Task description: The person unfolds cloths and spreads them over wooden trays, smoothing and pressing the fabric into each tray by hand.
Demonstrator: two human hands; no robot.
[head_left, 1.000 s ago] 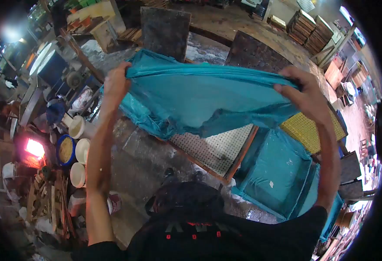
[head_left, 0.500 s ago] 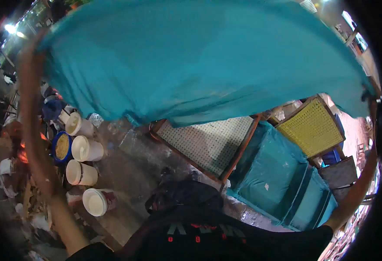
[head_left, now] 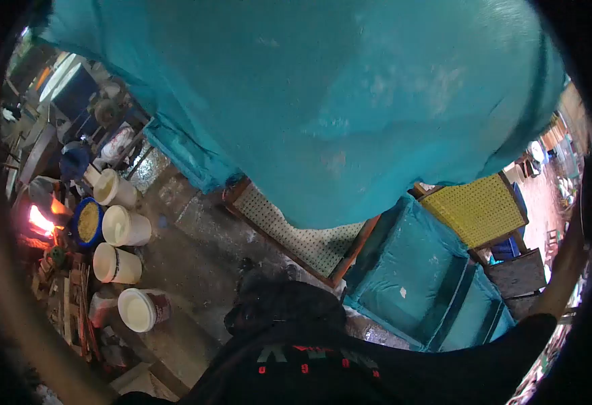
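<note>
A large teal cloth (head_left: 323, 101) is spread high in front of me and fills the upper part of the view. Both my arms reach up along the sides of the picture, but neither of my hands can be made out at the dark edges. Below the cloth's sagging lower edge lies a wooden-framed tray (head_left: 319, 251) with a white perforated surface, partly covered from sight. Beside it on the right is a teal-lined box (head_left: 414, 270) with raised dividers.
Several white buckets (head_left: 126, 226) and a blue tub (head_left: 87, 221) of yellowish contents stand on the left, near a glowing fire (head_left: 39, 219) and split wood (head_left: 78, 304). A yellow perforated panel (head_left: 478, 210) leans at the right.
My hands have risen and spread apart, out of sight. The cloth went from a bunched strip to a wide sheet, and its middle now hangs lower over the perforated tray.
</note>
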